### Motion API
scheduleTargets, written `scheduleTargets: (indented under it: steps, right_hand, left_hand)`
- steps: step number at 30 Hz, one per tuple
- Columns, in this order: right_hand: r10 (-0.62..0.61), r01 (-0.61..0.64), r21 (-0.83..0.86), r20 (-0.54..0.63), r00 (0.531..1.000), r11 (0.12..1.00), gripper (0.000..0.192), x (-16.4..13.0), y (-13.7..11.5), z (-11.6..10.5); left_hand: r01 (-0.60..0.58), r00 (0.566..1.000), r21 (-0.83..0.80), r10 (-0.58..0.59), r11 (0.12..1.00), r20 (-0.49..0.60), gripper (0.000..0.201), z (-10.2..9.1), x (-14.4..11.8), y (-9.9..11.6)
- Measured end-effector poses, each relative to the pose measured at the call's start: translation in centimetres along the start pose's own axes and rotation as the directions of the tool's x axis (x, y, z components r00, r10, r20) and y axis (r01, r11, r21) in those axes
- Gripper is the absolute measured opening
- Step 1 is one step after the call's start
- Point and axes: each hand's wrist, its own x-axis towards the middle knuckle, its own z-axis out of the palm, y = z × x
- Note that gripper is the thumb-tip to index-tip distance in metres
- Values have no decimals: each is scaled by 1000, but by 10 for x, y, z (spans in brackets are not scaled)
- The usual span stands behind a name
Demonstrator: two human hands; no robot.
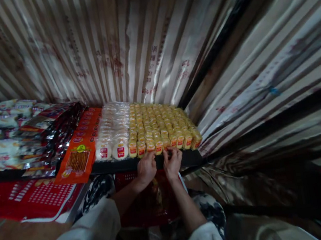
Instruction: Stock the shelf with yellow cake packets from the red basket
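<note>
My left hand (146, 168) and my right hand (172, 162) were side by side, slightly apart, at the front of a block of small yellow packages in shiny clear wrap (157, 120), whose front row bore orange-red labels. On each hand the fingers were bent, with thumb and fingertips drawn close together at the lower front edge of that row; I could not tell whether either hand was pinching a package or only touching one.

The yellow packages stood in close rows at the right end of a black shelf (113, 167). Just left of them were round white packages in clear plastic (113, 131), then a flat orange pouch with a picture of brown sticks (77, 161), its lower end hanging over the shelf edge. Further left lay dark, glossy packets (59, 138) and plump white packets with coloured print (3, 147). Under my forearms sat a red plastic basket (133, 215), and behind the shelf rose a beige-and-brown striped wall covering (88, 46).
</note>
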Motion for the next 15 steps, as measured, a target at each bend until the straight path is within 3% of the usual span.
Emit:
scheduleTargets:
  steps: [6,15]
  right_hand:
    - [7,-5,-107,14,1000,994,33,4,3,6]
    - [-51,52,-20,41,998,998,33,5,2,-1]
  left_hand:
    - [14,1000,17,-15,1000,17,38,2,4,-1]
    - [-50,998,-25,51,998,39,45,-6,-3,-4]
